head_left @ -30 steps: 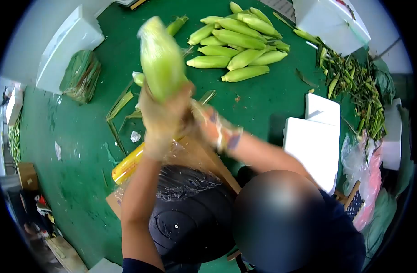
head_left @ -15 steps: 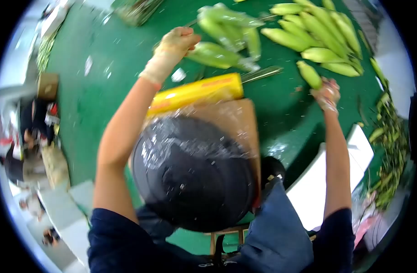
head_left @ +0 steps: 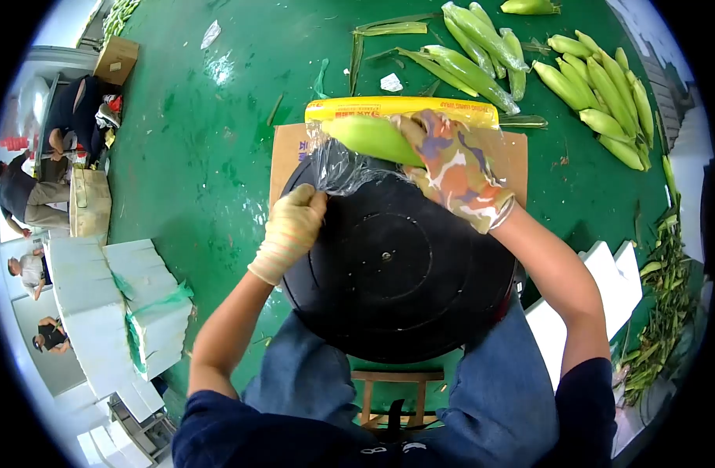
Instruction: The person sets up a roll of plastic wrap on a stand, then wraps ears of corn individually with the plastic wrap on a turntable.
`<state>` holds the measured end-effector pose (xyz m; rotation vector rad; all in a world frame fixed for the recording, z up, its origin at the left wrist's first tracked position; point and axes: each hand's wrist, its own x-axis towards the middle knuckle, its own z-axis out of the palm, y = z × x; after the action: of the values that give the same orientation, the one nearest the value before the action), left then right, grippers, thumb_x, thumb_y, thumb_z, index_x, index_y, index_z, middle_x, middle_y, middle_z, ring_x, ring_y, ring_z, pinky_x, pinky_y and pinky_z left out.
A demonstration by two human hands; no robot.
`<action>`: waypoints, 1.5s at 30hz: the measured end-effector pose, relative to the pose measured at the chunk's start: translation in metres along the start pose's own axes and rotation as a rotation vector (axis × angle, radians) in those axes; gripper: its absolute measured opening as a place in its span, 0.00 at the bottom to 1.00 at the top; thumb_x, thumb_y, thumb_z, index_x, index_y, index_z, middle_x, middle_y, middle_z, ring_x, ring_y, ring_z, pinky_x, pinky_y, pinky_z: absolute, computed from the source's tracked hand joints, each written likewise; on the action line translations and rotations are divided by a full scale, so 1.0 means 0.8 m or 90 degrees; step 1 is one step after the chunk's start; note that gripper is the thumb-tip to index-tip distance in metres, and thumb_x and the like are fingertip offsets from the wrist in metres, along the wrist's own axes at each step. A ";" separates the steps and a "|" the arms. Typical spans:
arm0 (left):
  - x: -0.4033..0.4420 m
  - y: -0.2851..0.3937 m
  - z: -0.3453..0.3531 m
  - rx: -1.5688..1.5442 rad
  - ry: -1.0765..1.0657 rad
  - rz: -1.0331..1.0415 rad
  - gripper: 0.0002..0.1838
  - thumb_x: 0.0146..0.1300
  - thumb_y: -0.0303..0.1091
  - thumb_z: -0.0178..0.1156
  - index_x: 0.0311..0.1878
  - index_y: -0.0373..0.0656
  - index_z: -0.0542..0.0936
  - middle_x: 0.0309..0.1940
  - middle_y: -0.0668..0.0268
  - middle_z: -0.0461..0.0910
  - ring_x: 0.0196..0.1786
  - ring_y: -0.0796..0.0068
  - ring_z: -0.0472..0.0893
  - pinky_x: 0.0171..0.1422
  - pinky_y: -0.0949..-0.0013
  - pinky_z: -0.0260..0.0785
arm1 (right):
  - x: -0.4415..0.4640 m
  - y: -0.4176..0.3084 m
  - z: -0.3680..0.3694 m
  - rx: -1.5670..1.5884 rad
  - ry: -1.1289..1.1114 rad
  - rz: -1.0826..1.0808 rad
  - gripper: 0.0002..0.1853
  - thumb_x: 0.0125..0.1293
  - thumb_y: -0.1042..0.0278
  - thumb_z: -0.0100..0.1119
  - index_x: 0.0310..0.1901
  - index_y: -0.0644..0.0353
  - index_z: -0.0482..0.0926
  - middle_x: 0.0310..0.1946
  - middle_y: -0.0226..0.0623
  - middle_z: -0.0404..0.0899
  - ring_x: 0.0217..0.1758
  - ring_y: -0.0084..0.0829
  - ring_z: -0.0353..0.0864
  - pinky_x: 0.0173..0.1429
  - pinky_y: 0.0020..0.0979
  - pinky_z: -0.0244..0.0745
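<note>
My right hand (head_left: 455,168), in a camouflage-patterned glove, grips one ear of corn in its green husk (head_left: 369,140) over the far edge of a round black tub-like surface (head_left: 396,273). My left hand (head_left: 292,232), in a cream knit glove, pinches the edge of some clear cling film (head_left: 338,171) at that surface's left rim. The film is bunched below the corn's tip. Just beyond lies a yellow cling wrap roll (head_left: 412,108), partly hidden by the corn and right hand. Cardboard (head_left: 517,148) shows under the black surface.
Film-wrapped corn (head_left: 466,74) lies on the green floor ahead, and a pile of unwrapped ears (head_left: 607,90) at the right. Husk scraps (head_left: 661,312) and white foam pieces (head_left: 619,285) are at the right. White foam boxes (head_left: 100,304) and several people are at the left.
My right hand has brought the corn from the right side to above the black surface. My left hand has come down toward me; the film is now drawn together beneath the corn.
</note>
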<state>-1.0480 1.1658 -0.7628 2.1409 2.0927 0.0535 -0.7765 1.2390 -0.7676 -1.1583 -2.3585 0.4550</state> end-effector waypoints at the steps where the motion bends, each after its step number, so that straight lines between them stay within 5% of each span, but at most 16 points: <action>1: -0.005 -0.006 -0.019 -0.466 -0.063 -0.116 0.15 0.65 0.46 0.61 0.32 0.44 0.77 0.25 0.59 0.81 0.26 0.60 0.82 0.28 0.62 0.73 | -0.008 -0.007 0.002 -0.024 -0.023 0.002 0.40 0.54 0.63 0.68 0.69 0.56 0.62 0.59 0.48 0.67 0.61 0.49 0.68 0.63 0.46 0.66; 2: -0.008 -0.010 -0.034 -0.932 -0.131 -0.231 0.14 0.66 0.46 0.60 0.33 0.45 0.78 0.24 0.60 0.79 0.25 0.63 0.81 0.27 0.64 0.73 | -0.016 -0.015 0.003 -0.049 -0.046 0.004 0.42 0.54 0.62 0.68 0.71 0.53 0.61 0.60 0.48 0.66 0.64 0.48 0.66 0.66 0.46 0.62; 4: -0.005 -0.001 -0.061 -1.221 -0.017 -0.206 0.16 0.71 0.44 0.53 0.35 0.40 0.77 0.29 0.60 0.79 0.37 0.65 0.82 0.37 0.68 0.75 | -0.024 -0.034 -0.016 -0.037 -0.222 -0.041 0.42 0.59 0.52 0.63 0.74 0.50 0.58 0.60 0.47 0.66 0.64 0.49 0.66 0.67 0.45 0.60; 7: 0.029 0.034 -0.059 -0.701 0.046 0.115 0.10 0.70 0.35 0.55 0.42 0.37 0.78 0.43 0.58 0.84 0.47 0.64 0.82 0.54 0.65 0.72 | -0.012 -0.034 -0.014 0.032 -0.197 -0.077 0.39 0.59 0.48 0.63 0.71 0.52 0.63 0.58 0.45 0.68 0.61 0.46 0.67 0.66 0.44 0.60; 10: 0.063 0.053 -0.017 -0.316 0.026 0.358 0.28 0.52 0.40 0.70 0.56 0.40 0.77 0.49 0.53 0.81 0.51 0.54 0.80 0.58 0.60 0.70 | -0.008 -0.028 -0.015 0.051 -0.125 -0.108 0.33 0.57 0.48 0.65 0.62 0.55 0.73 0.56 0.42 0.70 0.59 0.46 0.67 0.65 0.45 0.60; 12: 0.055 0.060 -0.027 -0.160 0.002 0.330 0.48 0.38 0.54 0.76 0.63 0.43 0.71 0.52 0.54 0.77 0.52 0.51 0.76 0.57 0.57 0.69 | -0.047 -0.060 -0.006 -0.043 0.082 0.062 0.31 0.55 0.47 0.66 0.57 0.58 0.76 0.56 0.40 0.70 0.59 0.45 0.67 0.63 0.46 0.60; 15: 0.071 0.059 -0.033 0.006 -0.039 0.314 0.39 0.40 0.55 0.75 0.55 0.45 0.75 0.41 0.57 0.77 0.45 0.55 0.78 0.51 0.57 0.71 | -0.086 -0.069 -0.020 -0.121 0.078 0.194 0.26 0.52 0.48 0.68 0.46 0.60 0.78 0.45 0.38 0.73 0.52 0.43 0.69 0.56 0.45 0.63; 22: 0.015 0.062 -0.055 -0.008 -0.139 0.509 0.32 0.39 0.48 0.75 0.47 0.43 0.75 0.36 0.60 0.76 0.44 0.58 0.77 0.51 0.59 0.69 | -0.080 -0.032 -0.116 0.297 0.386 0.585 0.05 0.67 0.71 0.57 0.35 0.62 0.75 0.23 0.31 0.74 0.26 0.24 0.73 0.33 0.23 0.68; 28: -0.030 0.063 -0.037 -0.117 -0.172 0.336 0.32 0.40 0.44 0.76 0.49 0.40 0.76 0.41 0.56 0.78 0.45 0.55 0.78 0.53 0.58 0.71 | -0.166 -0.065 -0.069 0.050 -0.153 0.225 0.31 0.56 0.51 0.70 0.58 0.56 0.73 0.49 0.38 0.75 0.65 0.42 0.64 0.68 0.43 0.56; 30: -0.029 0.065 -0.042 -0.109 -0.198 0.339 0.32 0.41 0.42 0.76 0.50 0.40 0.76 0.41 0.56 0.78 0.45 0.54 0.77 0.53 0.58 0.71 | -0.191 -0.036 -0.067 -0.108 -0.120 0.146 0.27 0.57 0.52 0.68 0.54 0.56 0.75 0.46 0.34 0.77 0.59 0.38 0.69 0.59 0.40 0.65; 32: -0.038 0.068 -0.045 -0.075 -0.246 0.265 0.35 0.39 0.41 0.77 0.52 0.41 0.75 0.42 0.57 0.78 0.46 0.55 0.78 0.54 0.58 0.71 | -0.199 -0.030 -0.091 0.220 0.124 0.353 0.07 0.60 0.70 0.64 0.39 0.62 0.80 0.31 0.34 0.77 0.35 0.28 0.76 0.36 0.28 0.72; 36: -0.085 0.080 -0.052 -0.133 -0.382 0.281 0.38 0.34 0.40 0.78 0.54 0.43 0.75 0.46 0.58 0.77 0.51 0.56 0.77 0.56 0.59 0.72 | -0.182 -0.111 -0.140 0.445 0.229 0.554 0.06 0.61 0.83 0.55 0.37 0.64 0.79 0.32 0.36 0.78 0.33 0.25 0.78 0.38 0.24 0.74; 38: -0.086 0.082 -0.050 -0.085 -0.470 0.250 0.40 0.34 0.39 0.79 0.55 0.42 0.75 0.49 0.57 0.76 0.53 0.55 0.76 0.58 0.58 0.71 | -0.199 -0.107 -0.079 0.335 0.121 0.202 0.11 0.60 0.76 0.64 0.43 0.67 0.77 0.34 0.37 0.79 0.35 0.35 0.79 0.39 0.34 0.77; 41: -0.077 0.075 -0.057 -0.152 -0.261 0.327 0.40 0.38 0.45 0.77 0.56 0.40 0.74 0.48 0.56 0.74 0.52 0.56 0.76 0.57 0.59 0.70 | -0.153 -0.128 -0.050 0.172 -0.264 0.128 0.44 0.57 0.54 0.67 0.67 0.74 0.60 0.63 0.57 0.63 0.65 0.55 0.66 0.66 0.49 0.65; 42: -0.079 0.070 -0.048 -0.196 -0.155 0.282 0.40 0.39 0.43 0.78 0.57 0.40 0.74 0.55 0.55 0.71 0.55 0.53 0.74 0.60 0.57 0.68 | -0.153 -0.114 -0.013 0.070 -0.190 0.071 0.41 0.64 0.40 0.52 0.66 0.71 0.63 0.61 0.52 0.67 0.64 0.53 0.65 0.67 0.50 0.61; 45: -0.052 0.071 -0.052 -0.172 0.003 0.236 0.40 0.40 0.36 0.77 0.60 0.40 0.72 0.55 0.55 0.73 0.57 0.50 0.73 0.64 0.54 0.64 | -0.069 -0.066 -0.018 -0.166 -0.133 0.102 0.37 0.68 0.44 0.48 0.69 0.65 0.62 0.61 0.52 0.67 0.65 0.51 0.65 0.67 0.48 0.60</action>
<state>-0.9984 1.1269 -0.7107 2.3177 1.5571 0.3601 -0.7736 1.1647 -0.7446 -1.4912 -2.5725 0.3429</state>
